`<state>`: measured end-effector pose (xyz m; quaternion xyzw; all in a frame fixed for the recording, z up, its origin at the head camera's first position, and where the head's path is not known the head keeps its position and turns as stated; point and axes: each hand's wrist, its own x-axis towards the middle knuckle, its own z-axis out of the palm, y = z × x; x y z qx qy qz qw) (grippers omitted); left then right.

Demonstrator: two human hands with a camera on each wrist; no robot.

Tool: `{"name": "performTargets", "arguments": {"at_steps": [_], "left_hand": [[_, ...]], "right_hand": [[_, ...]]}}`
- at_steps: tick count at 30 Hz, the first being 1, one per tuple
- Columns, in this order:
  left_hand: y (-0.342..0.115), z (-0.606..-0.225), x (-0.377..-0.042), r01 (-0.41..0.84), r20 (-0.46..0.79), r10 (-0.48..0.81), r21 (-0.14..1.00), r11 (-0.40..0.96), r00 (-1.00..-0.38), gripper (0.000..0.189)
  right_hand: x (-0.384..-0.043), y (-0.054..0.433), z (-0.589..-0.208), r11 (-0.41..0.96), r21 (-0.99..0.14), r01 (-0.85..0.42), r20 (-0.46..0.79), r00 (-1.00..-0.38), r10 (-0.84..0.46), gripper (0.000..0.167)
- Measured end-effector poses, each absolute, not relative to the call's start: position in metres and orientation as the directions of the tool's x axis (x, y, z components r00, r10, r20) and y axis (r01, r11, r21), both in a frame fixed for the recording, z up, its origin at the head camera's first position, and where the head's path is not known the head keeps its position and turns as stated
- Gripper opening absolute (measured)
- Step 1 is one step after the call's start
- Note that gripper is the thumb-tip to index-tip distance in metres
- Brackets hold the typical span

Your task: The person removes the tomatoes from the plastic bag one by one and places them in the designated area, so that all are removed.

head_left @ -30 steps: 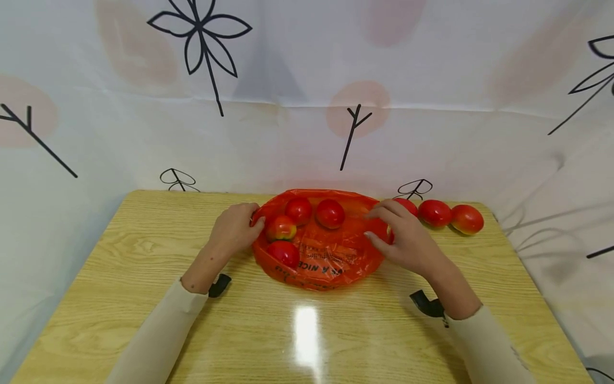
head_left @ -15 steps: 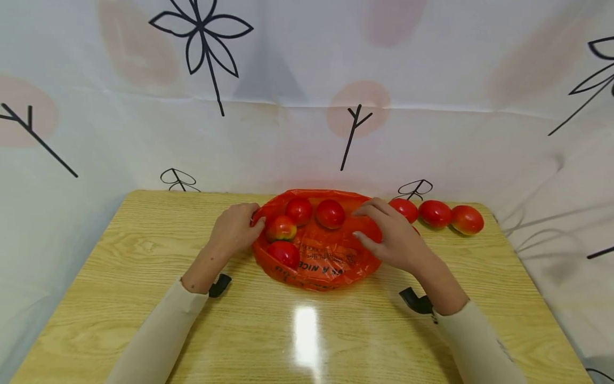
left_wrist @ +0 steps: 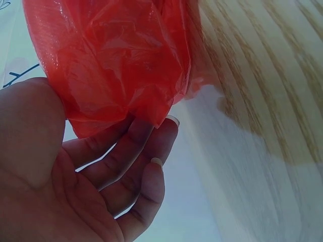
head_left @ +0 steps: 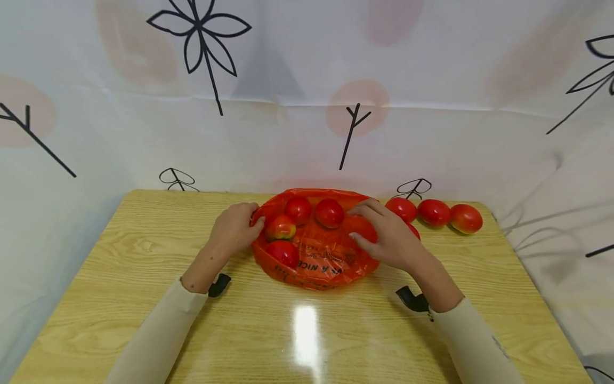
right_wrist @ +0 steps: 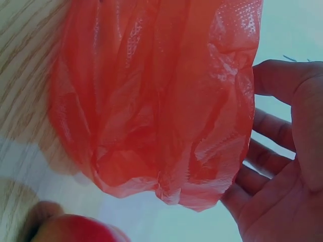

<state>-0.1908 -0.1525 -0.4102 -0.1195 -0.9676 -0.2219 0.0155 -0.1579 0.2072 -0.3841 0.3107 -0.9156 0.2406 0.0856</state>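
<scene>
A red plastic bag (head_left: 326, 266) with dark print stands spread wide at the table's far middle. Several glossy red fruits (head_left: 329, 213) lie in it, one with a yellow patch (head_left: 280, 228). My left hand (head_left: 232, 228) pinches the bag's left rim, thumb inside; in the left wrist view its fingers reach behind the red plastic (left_wrist: 121, 60). At the right rim is my right hand (head_left: 395, 237), thumb and fingers apart over the bag's opening. In the right wrist view, the plastic (right_wrist: 161, 101) hides that hand's fingertips, and no fruit shows in the palm.
To the right of the bag, red fruits lie along the table's back edge, among them an oval one (head_left: 434, 213) and a red-yellow one (head_left: 466, 218). Another red fruit (head_left: 413, 231) is partly hidden behind the right hand. A patterned cloth (head_left: 297, 144) hangs behind the wooden table (head_left: 240, 330).
My right hand has shifted left, farther over the bag's opening, uncovering more of the fruits to the right. The left hand and the fruits in the bag have not visibly moved.
</scene>
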Motion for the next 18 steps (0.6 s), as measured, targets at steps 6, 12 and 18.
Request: {"name": "performTargets", "arguments": {"at_steps": [6,12,18], "left_hand": [[-0.153,-0.41,-0.191,0.24,0.089,0.223,0.426,0.872,-0.971,0.017],[-0.153,-0.41,-0.191,0.241,0.091,0.224,0.428,0.871,-0.97,0.017],[-0.153,-0.409,-0.19,0.242,0.09,0.226,0.436,0.867,-0.97,0.017]], "right_hand": [[-0.16,0.203,-0.382,0.692,-0.385,-0.611,0.3,-0.792,-0.532,0.042],[-0.162,0.197,-0.381,0.704,-0.393,-0.591,0.267,-0.806,-0.528,0.046],[-0.165,0.191,-0.381,0.725,-0.403,-0.558,0.21,-0.828,-0.52,0.051]]}}
